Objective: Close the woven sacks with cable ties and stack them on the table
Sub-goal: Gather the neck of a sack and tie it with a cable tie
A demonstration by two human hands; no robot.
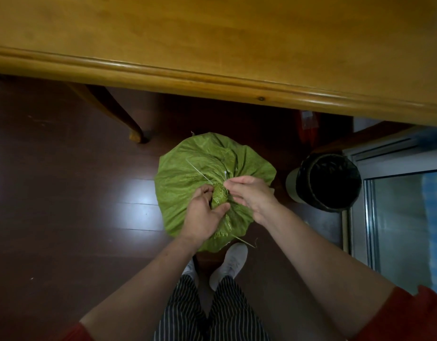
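A full green woven sack stands on the dark floor just in front of my feet. Its mouth is gathered into a twisted neck. My left hand grips that neck from the left, thumb across its near side. A thin white cable tie runs around the neck, with its long tail slanting up to the left. My right hand pinches the tie's end by the small white head at the neck's far right side. The wooden table fills the top of the view, and no sack is visible on it.
A table leg stands on the floor to the left of the sack. A bin lined with a black bag sits right of the sack. A metal-framed glass door lies at the far right. A red object sits under the table.
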